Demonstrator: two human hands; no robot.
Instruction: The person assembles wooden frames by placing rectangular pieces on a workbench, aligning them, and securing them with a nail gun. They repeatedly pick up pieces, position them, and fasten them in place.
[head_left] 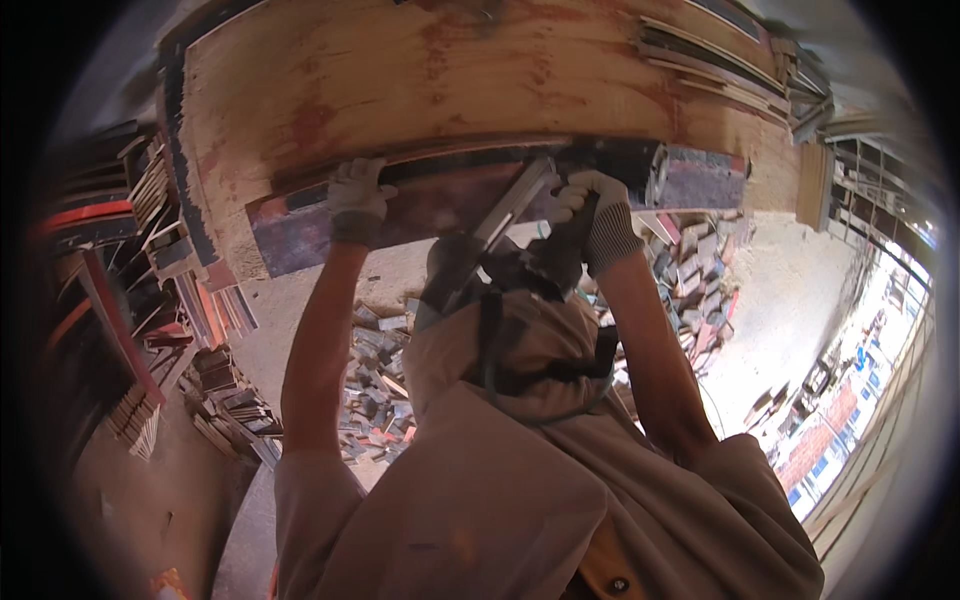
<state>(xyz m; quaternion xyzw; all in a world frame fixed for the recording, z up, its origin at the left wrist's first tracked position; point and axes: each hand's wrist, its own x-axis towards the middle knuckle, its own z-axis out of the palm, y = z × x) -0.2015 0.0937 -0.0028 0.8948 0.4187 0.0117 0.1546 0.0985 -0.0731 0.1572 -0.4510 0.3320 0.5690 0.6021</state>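
Concrete floor (790,300) spreads below the work, littered with a heap of wood offcuts (380,390); stacked boards (150,260) line the left side, and an open edge with buildings beyond shows at the right.

Overhead, a large plywood panel (450,80) fills the upper view, its face stained red in patches. Along its lower edge runs a dark red-brown strip (450,205), lying flat against the panel.

Both arms are raised to reach this strip. The left hand (357,200), in a pale glove, presses against the strip near its left end, apparently to brace it against the panel. The right hand (598,215), in a knit glove, has its fingers closed around the handle of a flat metal bar (505,215). The bar angles up from lower left, its tip meeting the seam between strip and panel, a position suited to levering. Whether the left fingers curl over the strip's edge cannot be told.
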